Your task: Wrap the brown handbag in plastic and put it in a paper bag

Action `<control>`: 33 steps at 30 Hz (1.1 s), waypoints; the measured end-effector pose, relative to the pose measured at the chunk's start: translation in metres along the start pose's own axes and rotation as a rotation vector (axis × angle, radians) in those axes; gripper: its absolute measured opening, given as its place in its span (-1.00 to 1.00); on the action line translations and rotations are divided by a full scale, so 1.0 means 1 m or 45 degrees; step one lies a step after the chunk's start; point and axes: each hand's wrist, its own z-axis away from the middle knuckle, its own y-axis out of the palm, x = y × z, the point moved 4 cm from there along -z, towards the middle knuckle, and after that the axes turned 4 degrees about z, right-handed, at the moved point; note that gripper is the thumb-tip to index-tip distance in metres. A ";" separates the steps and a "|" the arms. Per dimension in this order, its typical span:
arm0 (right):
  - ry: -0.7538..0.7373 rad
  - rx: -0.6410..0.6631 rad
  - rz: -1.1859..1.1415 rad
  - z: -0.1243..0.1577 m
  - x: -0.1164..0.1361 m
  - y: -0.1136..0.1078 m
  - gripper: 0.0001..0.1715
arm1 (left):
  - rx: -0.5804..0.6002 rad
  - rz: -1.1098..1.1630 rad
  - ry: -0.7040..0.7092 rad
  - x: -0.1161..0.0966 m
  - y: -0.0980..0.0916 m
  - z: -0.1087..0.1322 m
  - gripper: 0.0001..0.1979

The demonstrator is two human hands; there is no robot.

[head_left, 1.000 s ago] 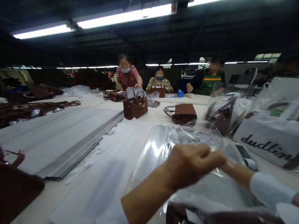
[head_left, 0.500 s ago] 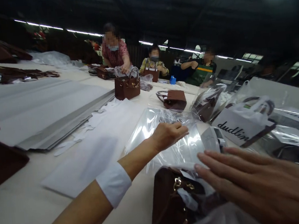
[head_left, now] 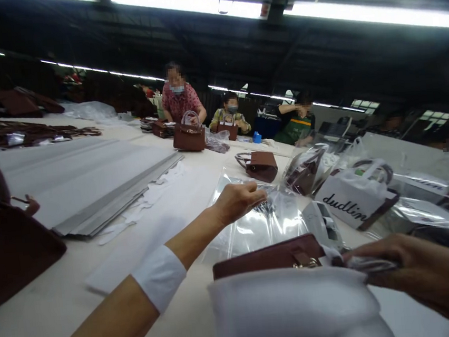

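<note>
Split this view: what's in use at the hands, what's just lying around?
In use:
left hand
clear plastic bag
right hand
brown leather handbag
white cloth

Lying around:
handbag farther along the table
printed "dudlim" card
stacked grey sheets

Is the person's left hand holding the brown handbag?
No, the left hand is over clear plastic film, apart from the brown handbag.

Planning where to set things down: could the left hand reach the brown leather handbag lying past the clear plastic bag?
Probably yes. The left hand is stretched out over the clear plastic bag, and the brown leather handbag lies just beyond it, with nothing else visibly in the way.
</note>
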 end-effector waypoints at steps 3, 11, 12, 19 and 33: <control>0.056 0.288 0.022 0.003 -0.041 0.044 -0.69 | 0.051 0.083 0.060 -0.009 -0.010 0.001 -0.70; 0.106 0.003 -0.661 0.001 -0.133 0.097 -0.49 | 0.260 0.293 0.139 -0.023 -0.036 0.023 -0.76; 0.136 -0.058 -0.750 0.001 -0.142 0.098 -0.50 | 0.294 0.312 0.139 -0.026 -0.038 0.027 -0.76; 0.219 -0.290 -1.075 0.003 -0.181 0.102 -0.56 | 0.414 0.669 -0.076 -0.044 -0.043 0.060 -0.73; 0.233 -0.438 -1.418 -0.022 -0.175 0.144 -0.39 | 0.296 0.421 0.415 -0.149 -0.038 0.027 -0.86</control>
